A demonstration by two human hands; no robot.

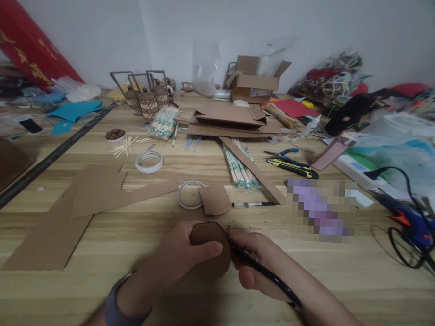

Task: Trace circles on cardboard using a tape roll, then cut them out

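Observation:
My left hand holds a rounded brown cardboard piece, its thumb lying across the face. Closed around a black-handled tool, perhaps scissors, my right hand is at the piece's right edge. The tool's tip meets the cardboard's upper edge; its blades are mostly hidden. Just beyond my hands, another cut cardboard piece rests partly over a tape roll. A black pen lies to the right of that piece.
Cardboard offcuts lie at left. A second tape roll, pliers, a yellow-black cutter and bagged sticks are farther back. A blue glue gun with a black cable is at right. An open box stands by the wall.

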